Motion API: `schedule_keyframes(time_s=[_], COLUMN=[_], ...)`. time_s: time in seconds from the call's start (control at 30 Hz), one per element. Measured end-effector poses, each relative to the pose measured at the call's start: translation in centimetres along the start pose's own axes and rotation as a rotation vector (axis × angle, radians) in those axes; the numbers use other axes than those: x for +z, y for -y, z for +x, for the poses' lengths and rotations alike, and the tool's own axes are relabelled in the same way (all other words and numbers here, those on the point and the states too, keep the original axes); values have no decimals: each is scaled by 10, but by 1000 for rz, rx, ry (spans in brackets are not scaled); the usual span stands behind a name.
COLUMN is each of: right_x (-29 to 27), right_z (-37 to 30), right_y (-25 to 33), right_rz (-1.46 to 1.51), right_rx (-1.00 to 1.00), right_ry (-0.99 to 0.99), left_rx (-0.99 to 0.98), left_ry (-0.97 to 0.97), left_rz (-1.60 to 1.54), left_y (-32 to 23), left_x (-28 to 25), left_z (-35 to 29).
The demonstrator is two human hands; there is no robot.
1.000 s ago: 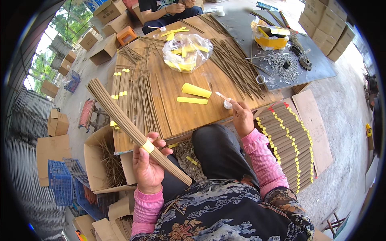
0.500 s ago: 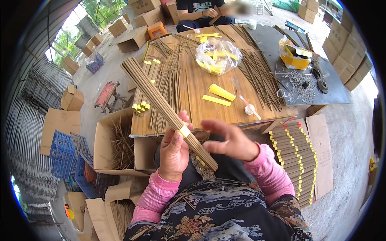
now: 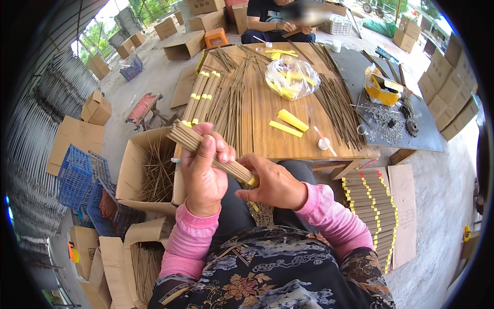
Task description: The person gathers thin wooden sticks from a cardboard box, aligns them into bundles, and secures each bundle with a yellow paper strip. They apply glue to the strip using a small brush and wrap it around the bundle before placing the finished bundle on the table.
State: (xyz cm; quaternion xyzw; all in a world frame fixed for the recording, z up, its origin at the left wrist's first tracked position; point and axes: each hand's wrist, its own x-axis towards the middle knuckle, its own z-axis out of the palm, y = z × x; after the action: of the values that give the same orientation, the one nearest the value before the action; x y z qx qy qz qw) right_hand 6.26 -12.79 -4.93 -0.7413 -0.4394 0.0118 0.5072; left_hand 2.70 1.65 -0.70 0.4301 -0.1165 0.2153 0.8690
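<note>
My left hand (image 3: 206, 172) is closed around a bundle of thin brown sticks (image 3: 189, 138), held slanting above my lap. At the bundle's lower end, my right hand (image 3: 278, 183) curls its fingers around the sticks. A yellow paper band (image 3: 253, 180) shows there beside the right fingers. Banded bundles (image 3: 202, 98) lie on the wooden table (image 3: 262, 135), left of many loose brown sticks (image 3: 226, 110). Farther right lie a rolled yellow paper (image 3: 292, 120) and a flat yellow strip (image 3: 285, 129). Next to them is a small white pot (image 3: 323, 144) with a brush-like stick.
A clear plastic bag (image 3: 292, 77) of yellow strips sits mid-table. Across the table a person (image 3: 280, 23) handles sticks. At left stand a cardboard box (image 3: 139, 180) of sticks and blue crates (image 3: 77, 177). Stacked banded bundles (image 3: 370, 211) lie on cardboard at right.
The bundle has tilted closer to level and slid down through my left hand. My right hand, apart before, has come onto its lower end. The yellow band now shows near that hand.
</note>
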Motion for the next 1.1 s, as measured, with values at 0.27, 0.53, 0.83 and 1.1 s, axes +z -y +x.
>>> schedule_keyframes(time_s=[0.27,0.53,0.83,1.1], right_x=[21,30,28,33], right_z=[2,2,3,6], right_y=[2,-4,-13,-1], right_rz=[418,221,169,466], right_rx=[329,305,122,207], right_ry=[258,140,185,194], left_rx=[-142,-130,-59,-81], left_ry=[-14,-160,-114,80], left_rz=[3,9,89,90], left_y=[-21,-14,-16,-24], left_x=[-1,-14,-6,3], left_z=[17,27,20,17])
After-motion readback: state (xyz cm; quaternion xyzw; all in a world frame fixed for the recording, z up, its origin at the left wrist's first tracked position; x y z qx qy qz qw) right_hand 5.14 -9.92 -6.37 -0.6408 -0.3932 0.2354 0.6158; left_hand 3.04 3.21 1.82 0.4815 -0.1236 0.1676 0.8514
